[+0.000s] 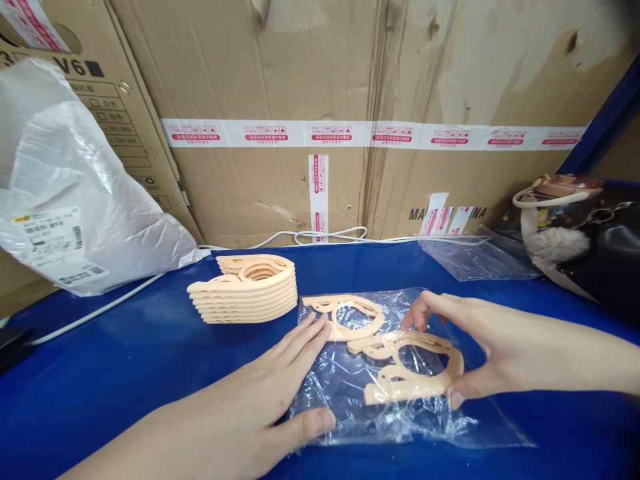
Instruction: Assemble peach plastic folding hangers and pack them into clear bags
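A clear plastic bag (345, 413) lies crinkled on the blue tabletop. Two beige folding clothes hangers (360, 333), folded into loops, are at the bag; I cannot tell whether each is inside it or on top. My left hand (280, 380) rests flat on the bag's left side, fingers stretched out, fingertips touching the rear hanger. Around the outer end of the nearer folding hanger (430, 383), my right hand (465, 340) has its thumb in front and fingers behind. Left of the bag stands a neat stack of similar folded hangers (245, 297).
Cardboard boxes (270, 187) with printed tape form a wall behind the blue table (150, 360). A white parcel bag (95, 187) leans at the left, beside a white cable (100, 310). At the right are a flat plastic bag (470, 260) and a black bag (610, 247) with a pompom.
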`<move>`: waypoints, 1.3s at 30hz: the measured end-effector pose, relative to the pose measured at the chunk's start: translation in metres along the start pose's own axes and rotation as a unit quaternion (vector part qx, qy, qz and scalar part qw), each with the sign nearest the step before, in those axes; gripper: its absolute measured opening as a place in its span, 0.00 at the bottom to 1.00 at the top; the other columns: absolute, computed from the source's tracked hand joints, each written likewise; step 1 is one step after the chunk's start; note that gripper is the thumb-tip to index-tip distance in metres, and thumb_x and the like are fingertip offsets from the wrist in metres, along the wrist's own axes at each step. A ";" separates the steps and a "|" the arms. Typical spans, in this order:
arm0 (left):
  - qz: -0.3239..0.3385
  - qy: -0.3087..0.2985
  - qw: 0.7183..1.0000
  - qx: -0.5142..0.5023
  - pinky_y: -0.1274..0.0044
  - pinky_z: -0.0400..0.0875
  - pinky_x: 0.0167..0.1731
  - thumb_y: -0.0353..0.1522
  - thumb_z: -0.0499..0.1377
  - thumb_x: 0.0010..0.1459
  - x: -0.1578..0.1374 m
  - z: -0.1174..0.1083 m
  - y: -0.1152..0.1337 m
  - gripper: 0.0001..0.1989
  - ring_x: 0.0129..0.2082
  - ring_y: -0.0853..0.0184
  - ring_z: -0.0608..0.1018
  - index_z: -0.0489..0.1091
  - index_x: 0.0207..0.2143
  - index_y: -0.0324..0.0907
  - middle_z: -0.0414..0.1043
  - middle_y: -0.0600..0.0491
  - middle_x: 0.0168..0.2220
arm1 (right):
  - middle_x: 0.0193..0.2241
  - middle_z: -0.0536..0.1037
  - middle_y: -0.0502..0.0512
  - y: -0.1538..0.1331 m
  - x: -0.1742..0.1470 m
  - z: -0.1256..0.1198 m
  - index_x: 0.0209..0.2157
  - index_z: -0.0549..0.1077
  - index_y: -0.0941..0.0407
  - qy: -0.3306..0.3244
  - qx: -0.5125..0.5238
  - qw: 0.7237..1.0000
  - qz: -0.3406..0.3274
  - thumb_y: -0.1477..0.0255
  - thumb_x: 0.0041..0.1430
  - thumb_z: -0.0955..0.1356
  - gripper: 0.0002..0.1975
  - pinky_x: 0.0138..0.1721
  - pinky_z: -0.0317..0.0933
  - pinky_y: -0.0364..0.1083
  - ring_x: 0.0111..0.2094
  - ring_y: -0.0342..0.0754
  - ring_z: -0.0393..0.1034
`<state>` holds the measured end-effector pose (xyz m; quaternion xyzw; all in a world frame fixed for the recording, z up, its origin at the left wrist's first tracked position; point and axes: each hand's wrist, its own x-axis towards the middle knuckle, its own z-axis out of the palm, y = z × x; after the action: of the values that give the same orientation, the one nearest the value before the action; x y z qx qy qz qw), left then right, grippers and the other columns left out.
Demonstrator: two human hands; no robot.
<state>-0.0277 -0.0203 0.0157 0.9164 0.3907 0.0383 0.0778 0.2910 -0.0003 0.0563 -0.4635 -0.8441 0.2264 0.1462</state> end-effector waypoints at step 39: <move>-0.067 -0.080 0.974 -0.203 0.57 0.48 0.62 0.49 0.58 0.57 0.005 -0.022 -0.001 0.39 0.67 0.52 0.47 0.45 0.66 0.56 0.44 0.55 0.68 | 0.60 0.65 0.56 0.002 0.011 0.022 0.63 0.54 0.47 -0.022 -0.040 0.993 -0.106 0.54 0.50 0.72 0.42 0.56 0.59 0.54 0.57 0.57 0.62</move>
<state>-0.0277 -0.0136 0.0371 0.8532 0.4282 0.0379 0.2954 0.2763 0.0047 0.0371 -0.3721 -0.8998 0.1856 0.1319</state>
